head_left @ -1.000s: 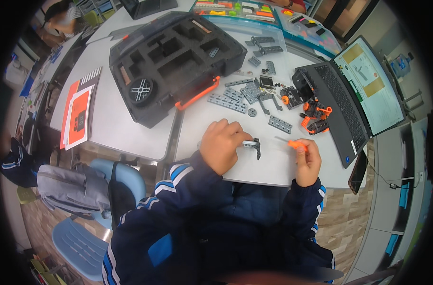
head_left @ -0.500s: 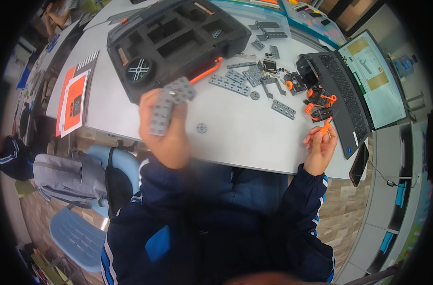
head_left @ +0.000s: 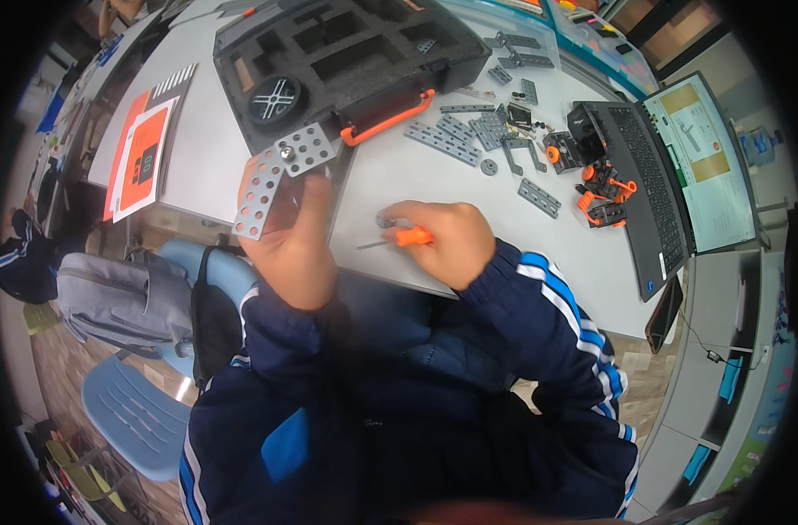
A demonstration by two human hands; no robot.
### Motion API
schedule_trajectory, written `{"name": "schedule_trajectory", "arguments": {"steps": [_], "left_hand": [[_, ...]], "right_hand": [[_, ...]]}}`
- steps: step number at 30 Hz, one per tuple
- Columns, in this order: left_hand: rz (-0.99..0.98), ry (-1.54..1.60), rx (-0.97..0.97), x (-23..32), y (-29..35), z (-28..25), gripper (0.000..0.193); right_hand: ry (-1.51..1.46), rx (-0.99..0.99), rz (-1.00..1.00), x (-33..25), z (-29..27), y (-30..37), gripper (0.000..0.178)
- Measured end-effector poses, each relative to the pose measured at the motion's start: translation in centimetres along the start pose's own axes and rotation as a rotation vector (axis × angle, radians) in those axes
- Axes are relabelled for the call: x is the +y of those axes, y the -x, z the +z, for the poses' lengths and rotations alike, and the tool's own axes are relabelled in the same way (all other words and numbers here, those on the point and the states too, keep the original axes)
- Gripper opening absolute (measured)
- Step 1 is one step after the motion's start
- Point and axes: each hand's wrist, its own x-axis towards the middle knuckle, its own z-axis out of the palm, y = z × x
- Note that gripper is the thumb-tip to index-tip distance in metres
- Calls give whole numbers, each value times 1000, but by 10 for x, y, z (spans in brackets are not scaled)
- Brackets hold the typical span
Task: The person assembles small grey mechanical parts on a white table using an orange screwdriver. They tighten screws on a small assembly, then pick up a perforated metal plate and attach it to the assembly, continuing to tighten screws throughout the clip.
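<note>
Two grey perforated metal plates, joined at an angle by a screw, rest in my left hand. My left thumb lies along their side. A screwdriver with an orange handle is gripped in my right hand, its thin shaft pointing left towards the plates and apart from them. The fingertips of my right hand are at a small grey disc over the table; whether they pinch it or only touch it I cannot tell.
Ahead lies a black foam-lined case with an orange handle and a black wheel. Grey perforated strips, black-and-orange modules and a laptop are to the right. Booklets lie left. A blue chair stands beside me.
My right hand has brought the screwdriver left from beside the laptop to the small disc. The plates in my left hand have turned, so their holed faces show more. The view has shifted slightly.
</note>
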Motion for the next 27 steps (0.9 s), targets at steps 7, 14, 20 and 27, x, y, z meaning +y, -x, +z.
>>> {"name": "schedule_trajectory", "arguments": {"steps": [7,14,20,27], "left_hand": [[-1,-35,109,2,-2,-7,21],[-169,38,-56,-12,5,0,23],[-302,42,-175,-26,16,4,23],[-413,62,-342,-38,24,10,21]], "right_hand": [[80,8,117,18,7,-9,20],[222,120,208,36,-11,-11,26],[298,198,259,43,-16,-11,23],[372,233,310,45,-21,-14,19]]}}
